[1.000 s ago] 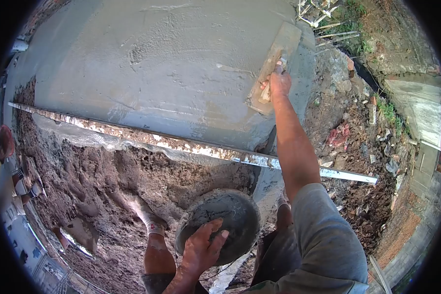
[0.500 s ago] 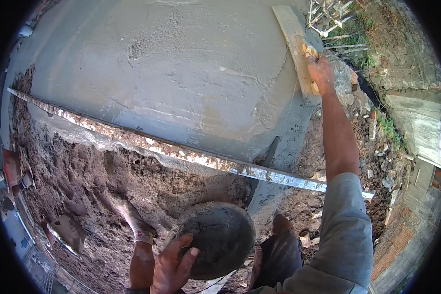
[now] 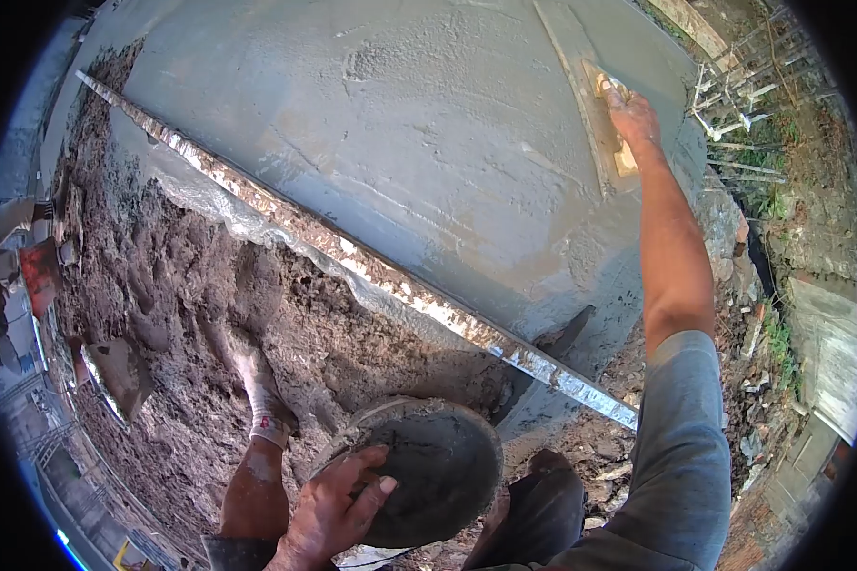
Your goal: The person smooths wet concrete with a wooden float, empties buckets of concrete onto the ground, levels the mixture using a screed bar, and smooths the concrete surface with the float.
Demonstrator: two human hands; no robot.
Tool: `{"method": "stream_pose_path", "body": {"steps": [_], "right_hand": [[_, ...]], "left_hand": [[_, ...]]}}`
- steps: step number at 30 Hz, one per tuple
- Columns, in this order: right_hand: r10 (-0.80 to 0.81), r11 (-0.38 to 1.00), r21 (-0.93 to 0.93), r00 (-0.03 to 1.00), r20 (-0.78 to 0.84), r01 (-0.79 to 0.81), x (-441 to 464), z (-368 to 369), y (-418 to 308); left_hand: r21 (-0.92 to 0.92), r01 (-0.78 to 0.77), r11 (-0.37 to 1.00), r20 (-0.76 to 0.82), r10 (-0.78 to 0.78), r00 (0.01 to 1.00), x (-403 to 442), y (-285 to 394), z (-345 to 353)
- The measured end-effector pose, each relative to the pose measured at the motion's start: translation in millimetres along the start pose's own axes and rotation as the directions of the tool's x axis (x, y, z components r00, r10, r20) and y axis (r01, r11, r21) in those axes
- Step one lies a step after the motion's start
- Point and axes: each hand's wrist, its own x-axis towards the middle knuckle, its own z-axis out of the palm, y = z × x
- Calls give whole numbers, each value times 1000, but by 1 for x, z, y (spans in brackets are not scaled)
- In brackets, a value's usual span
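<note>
My right hand (image 3: 634, 118) is closed around the handle of a long wooden float (image 3: 595, 128), which lies on the smooth wet cement surface (image 3: 428, 143). That arm is stretched far forward. Low in the view, my left hand (image 3: 331, 506) grips the near-left rim of a round dark bucket (image 3: 438, 471), its thumb and fingers over the edge. Grey cement residue coats the bucket's inside. A long straight bar (image 3: 333, 243), crusted with mortar, runs diagonally along the near edge of the cement.
Rough muddy soil (image 3: 190, 314) lies below the bar, where my muddy foot (image 3: 267, 400) stands. A broken slab piece (image 3: 119, 379) rests at left. White sticks (image 3: 728, 100) and rubble (image 3: 747, 381) line the right side.
The float and my right hand have moved across the cement, now farther from its right edge. The view has turned, so the bar slants more steeply. My left hand stays on the bucket.
</note>
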Motion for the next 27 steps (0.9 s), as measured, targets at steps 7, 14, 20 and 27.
{"method": "stream_pose_path", "body": {"steps": [7, 14, 20, 27], "right_hand": [[-43, 998, 51, 987, 156, 36, -37, 5, -137], [-276, 961, 101, 927, 255, 258, -126, 25, -236], [-486, 874, 243, 742, 462, 421, -212, 9, -272], [-634, 768, 144, 708, 311, 625, -203, 61, -335]], "left_hand": [[31, 1, 1000, 13, -1, 1000, -7, -8, -9], [-46, -4, 999, 46, 6, 999, -18, 12, -25], [-138, -79, 987, -6, 79, 997, -27, 7, -39], [-96, -48, 994, 8, 49, 999, -29, 12, -52]]}}
